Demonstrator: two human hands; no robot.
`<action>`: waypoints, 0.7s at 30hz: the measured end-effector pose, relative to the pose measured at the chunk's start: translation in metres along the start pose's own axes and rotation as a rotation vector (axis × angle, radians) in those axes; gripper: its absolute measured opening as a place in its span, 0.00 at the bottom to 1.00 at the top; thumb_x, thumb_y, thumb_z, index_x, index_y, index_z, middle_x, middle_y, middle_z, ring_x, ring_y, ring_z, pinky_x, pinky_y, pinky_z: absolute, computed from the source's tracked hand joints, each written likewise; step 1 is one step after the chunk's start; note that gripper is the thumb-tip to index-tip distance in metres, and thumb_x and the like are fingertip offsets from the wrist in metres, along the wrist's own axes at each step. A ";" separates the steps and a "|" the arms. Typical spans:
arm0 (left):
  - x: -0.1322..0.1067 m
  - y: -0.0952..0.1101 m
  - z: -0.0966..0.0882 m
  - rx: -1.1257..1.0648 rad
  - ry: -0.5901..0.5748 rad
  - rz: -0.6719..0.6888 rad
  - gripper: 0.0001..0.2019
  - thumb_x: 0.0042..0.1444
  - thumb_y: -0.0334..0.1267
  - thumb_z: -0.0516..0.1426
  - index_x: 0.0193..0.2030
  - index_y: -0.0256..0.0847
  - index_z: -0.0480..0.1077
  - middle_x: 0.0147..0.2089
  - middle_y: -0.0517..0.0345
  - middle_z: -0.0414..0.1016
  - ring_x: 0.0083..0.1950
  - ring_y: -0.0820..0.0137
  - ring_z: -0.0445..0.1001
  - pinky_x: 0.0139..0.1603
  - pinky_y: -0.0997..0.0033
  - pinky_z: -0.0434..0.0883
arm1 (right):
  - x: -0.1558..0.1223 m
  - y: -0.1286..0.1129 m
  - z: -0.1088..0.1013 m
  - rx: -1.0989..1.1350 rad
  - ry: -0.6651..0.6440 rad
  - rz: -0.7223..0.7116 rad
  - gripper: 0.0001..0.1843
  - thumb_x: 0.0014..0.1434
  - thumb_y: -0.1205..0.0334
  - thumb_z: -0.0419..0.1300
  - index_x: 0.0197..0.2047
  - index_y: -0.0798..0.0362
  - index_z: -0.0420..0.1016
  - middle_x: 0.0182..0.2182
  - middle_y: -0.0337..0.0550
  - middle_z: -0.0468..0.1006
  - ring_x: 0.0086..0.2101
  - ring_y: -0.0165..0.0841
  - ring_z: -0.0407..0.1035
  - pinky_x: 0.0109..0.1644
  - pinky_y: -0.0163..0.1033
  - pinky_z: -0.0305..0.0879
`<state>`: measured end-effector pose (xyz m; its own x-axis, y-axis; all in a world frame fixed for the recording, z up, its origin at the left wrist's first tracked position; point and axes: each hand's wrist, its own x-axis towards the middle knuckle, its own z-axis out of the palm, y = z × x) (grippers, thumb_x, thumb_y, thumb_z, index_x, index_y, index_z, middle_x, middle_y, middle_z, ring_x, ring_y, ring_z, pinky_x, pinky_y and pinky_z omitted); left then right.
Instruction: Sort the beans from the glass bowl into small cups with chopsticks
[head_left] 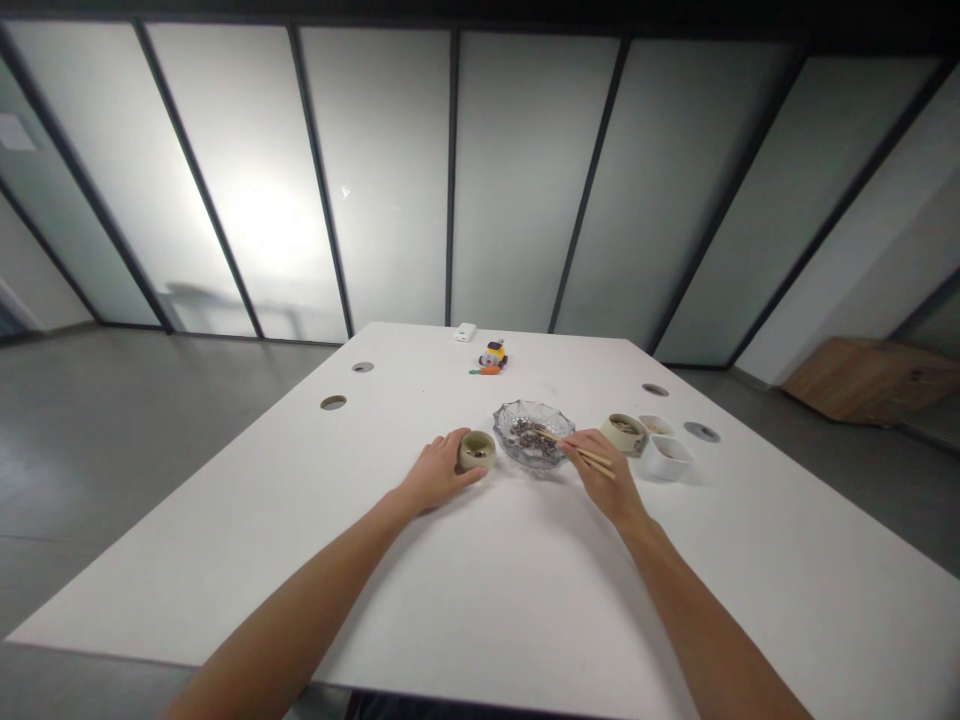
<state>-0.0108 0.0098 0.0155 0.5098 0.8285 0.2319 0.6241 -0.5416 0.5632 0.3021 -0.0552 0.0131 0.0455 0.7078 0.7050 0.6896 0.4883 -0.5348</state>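
Note:
My left hand (pixel 441 470) is wrapped round the side of a small greenish cup (pixel 478 461) standing on the table, with a few dark bits at its bottom. In my right hand (pixel 606 478) is a pair of wooden chopsticks (pixel 592 458), held near the middle. Their tips reach into a clear glass bowl (pixel 532 462) with a scalloped rim. Dark and pale small pieces, perhaps seeds, lie inside that bowl; whether the tips pinch one is too small to tell.
Right of the glass bowl stand a greenish bowl (pixel 624 432) and two white cups (pixel 667 460). Farther back lie a toy carrot (pixel 487 371), a yellow toy vehicle (pixel 493 353) and a white box-like device (pixel 465 332). The white table (pixel 285 560) has several round holes.

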 end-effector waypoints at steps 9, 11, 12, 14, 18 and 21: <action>-0.001 0.002 -0.002 0.002 -0.006 0.009 0.30 0.64 0.50 0.64 0.70 0.45 0.66 0.65 0.43 0.78 0.64 0.46 0.77 0.66 0.45 0.72 | 0.001 -0.002 0.000 0.007 0.004 0.030 0.25 0.72 0.36 0.60 0.37 0.47 0.84 0.37 0.47 0.83 0.38 0.43 0.78 0.44 0.48 0.76; 0.000 0.000 -0.001 0.004 -0.005 0.012 0.30 0.65 0.50 0.64 0.70 0.45 0.66 0.66 0.42 0.78 0.65 0.46 0.76 0.67 0.45 0.72 | 0.002 -0.003 -0.001 0.004 0.042 0.030 0.25 0.71 0.35 0.61 0.36 0.47 0.84 0.36 0.47 0.83 0.37 0.43 0.78 0.44 0.49 0.77; 0.000 0.000 0.000 0.004 -0.003 0.013 0.30 0.64 0.50 0.65 0.70 0.45 0.66 0.66 0.42 0.78 0.65 0.46 0.76 0.67 0.45 0.72 | 0.003 -0.004 -0.001 0.002 0.065 0.028 0.25 0.71 0.35 0.61 0.36 0.47 0.84 0.36 0.47 0.84 0.37 0.42 0.78 0.44 0.49 0.77; 0.001 -0.002 0.001 -0.001 0.004 0.012 0.30 0.64 0.50 0.65 0.70 0.46 0.67 0.66 0.43 0.78 0.65 0.46 0.77 0.67 0.45 0.72 | 0.004 -0.006 -0.002 -0.005 0.109 0.030 0.26 0.71 0.35 0.61 0.35 0.47 0.83 0.35 0.47 0.84 0.37 0.42 0.78 0.45 0.50 0.77; 0.002 -0.003 0.003 -0.006 0.014 0.006 0.31 0.63 0.50 0.66 0.70 0.47 0.67 0.65 0.44 0.79 0.65 0.46 0.77 0.68 0.46 0.72 | 0.006 -0.006 -0.004 -0.006 0.171 0.069 0.25 0.71 0.36 0.61 0.35 0.48 0.83 0.34 0.48 0.84 0.38 0.43 0.79 0.47 0.53 0.79; 0.002 -0.002 0.003 0.003 0.004 -0.008 0.32 0.62 0.51 0.66 0.70 0.47 0.66 0.65 0.45 0.79 0.66 0.46 0.77 0.68 0.46 0.72 | 0.008 -0.007 -0.002 0.106 0.224 0.137 0.24 0.69 0.36 0.63 0.36 0.48 0.82 0.35 0.48 0.84 0.38 0.44 0.80 0.47 0.57 0.82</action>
<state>-0.0095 0.0125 0.0126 0.5026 0.8333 0.2302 0.6298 -0.5353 0.5628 0.2992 -0.0544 0.0237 0.3002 0.6462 0.7016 0.5871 0.4545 -0.6699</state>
